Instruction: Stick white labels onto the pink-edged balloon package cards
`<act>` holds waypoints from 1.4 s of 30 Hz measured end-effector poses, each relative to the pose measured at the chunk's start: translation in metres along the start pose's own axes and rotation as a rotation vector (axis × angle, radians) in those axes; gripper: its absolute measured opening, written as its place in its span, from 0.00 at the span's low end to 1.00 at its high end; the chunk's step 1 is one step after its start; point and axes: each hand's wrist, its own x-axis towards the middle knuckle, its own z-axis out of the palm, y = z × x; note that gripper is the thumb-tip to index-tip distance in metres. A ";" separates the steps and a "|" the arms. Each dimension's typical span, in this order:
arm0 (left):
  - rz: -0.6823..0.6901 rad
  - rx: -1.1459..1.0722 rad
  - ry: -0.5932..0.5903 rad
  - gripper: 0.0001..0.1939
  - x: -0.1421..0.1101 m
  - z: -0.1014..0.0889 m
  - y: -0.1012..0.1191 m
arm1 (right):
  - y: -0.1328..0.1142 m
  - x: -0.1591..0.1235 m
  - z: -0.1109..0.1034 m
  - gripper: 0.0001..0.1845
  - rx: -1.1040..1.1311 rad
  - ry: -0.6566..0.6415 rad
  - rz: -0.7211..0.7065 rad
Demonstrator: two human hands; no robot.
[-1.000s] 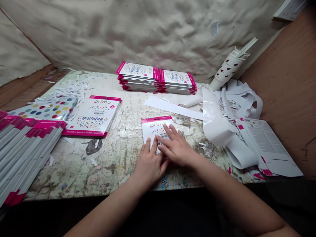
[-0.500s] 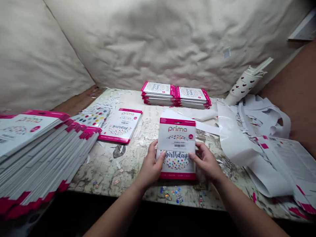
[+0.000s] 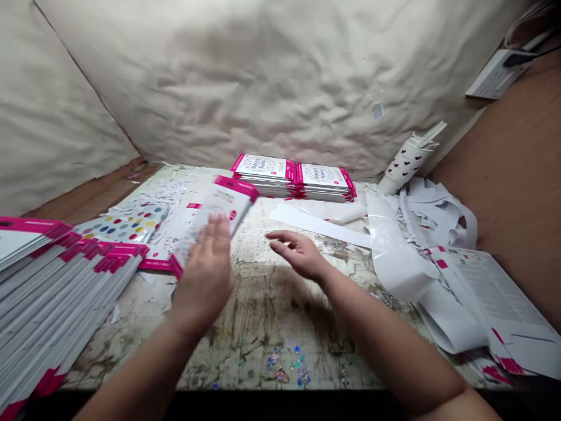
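Note:
My left hand [image 3: 205, 275], blurred by motion, holds a white and pink Prima birthday balloon packet [image 3: 221, 202] tilted up above the table. The packet's lower part is hidden behind my hand. It passes over a flat packet [image 3: 169, 248] lying on the table. My right hand [image 3: 298, 252] hovers empty over the worn tabletop [image 3: 258, 304], its fingers loosely apart. Nearest to it are long white paper strips [image 3: 319, 225]. A tall stack of packets [image 3: 56, 298] stands at the far left, and a polka-dot sheet [image 3: 123, 225] lies beside it.
Two stacks of packets [image 3: 291, 178] stand at the back against a cloth wall [image 3: 245, 82]. White plastic and paper offcuts [image 3: 407, 245] heap on the right, beside a heart-patterned paper tube [image 3: 405, 164]. Glittery confetti [image 3: 284, 362] lies near the front edge. A power socket [image 3: 497, 73] sits at upper right.
My right hand has let go of the packet and opened. My left hand has carried the packet left and upward, tilting it over the flat packet. The view has shifted slightly.

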 end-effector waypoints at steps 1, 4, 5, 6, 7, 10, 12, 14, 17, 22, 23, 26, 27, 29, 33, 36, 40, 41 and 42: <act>-0.048 0.048 0.005 0.37 0.008 -0.002 -0.012 | 0.009 0.003 -0.019 0.16 -0.234 0.043 -0.042; -0.223 0.199 -0.068 0.33 0.030 -0.001 -0.046 | 0.041 0.009 -0.086 0.14 -0.964 0.226 -0.015; -0.270 0.233 -0.143 0.33 0.035 0.004 -0.056 | 0.052 0.009 -0.107 0.16 -1.103 0.208 0.029; -0.298 0.253 -0.245 0.33 0.039 0.011 -0.063 | 0.060 0.010 -0.124 0.17 -1.157 0.194 0.051; -0.311 0.262 -0.354 0.34 0.042 0.019 -0.068 | 0.067 0.010 -0.137 0.18 -1.201 0.159 0.065; -0.318 0.258 -0.584 0.33 0.047 0.045 -0.073 | 0.075 0.009 -0.155 0.14 -1.268 0.051 0.046; -0.308 0.249 -0.597 0.31 0.050 0.056 -0.069 | 0.071 0.009 -0.154 0.14 -1.318 -0.010 0.026; -0.287 0.247 -0.590 0.31 0.052 0.059 -0.066 | 0.065 0.010 -0.152 0.14 -1.362 -0.075 0.010; -0.286 0.249 -0.571 0.32 0.055 0.056 -0.067 | 0.056 0.012 -0.151 0.11 -1.409 -0.163 -0.010; -0.394 0.194 -0.536 0.29 0.057 0.055 -0.084 | 0.051 0.014 -0.152 0.11 -1.460 -0.217 -0.013; -0.405 0.194 -0.520 0.29 0.057 0.056 -0.087 | 0.051 0.014 -0.151 0.12 -1.464 -0.215 -0.006; -0.420 0.197 -0.451 0.30 0.058 0.056 -0.091 | 0.052 0.012 -0.150 0.16 -1.461 -0.191 0.032; -0.405 0.195 -0.427 0.31 0.058 0.055 -0.089 | 0.052 0.011 -0.150 0.18 -1.452 -0.176 0.046; -0.330 0.181 -0.373 0.30 0.057 0.052 -0.080 | 0.052 0.010 -0.151 0.21 -1.417 -0.133 0.076; -0.128 0.110 -0.288 0.27 0.042 0.045 -0.052 | 0.056 0.010 -0.154 0.13 -1.282 0.029 0.144; -0.027 0.035 -0.218 0.23 0.028 0.042 -0.033 | 0.060 0.012 -0.156 0.12 -1.152 0.182 0.190; 0.139 -0.108 -0.155 0.20 0.014 0.041 -0.019 | 0.066 0.014 -0.158 0.05 -0.963 0.232 0.220; 0.176 -0.139 -0.154 0.19 0.012 0.040 -0.017 | 0.067 0.015 -0.160 0.04 -0.913 0.223 0.233; 0.202 -0.164 -0.152 0.18 0.010 0.039 -0.015 | 0.067 0.015 -0.162 0.04 -0.863 0.212 0.249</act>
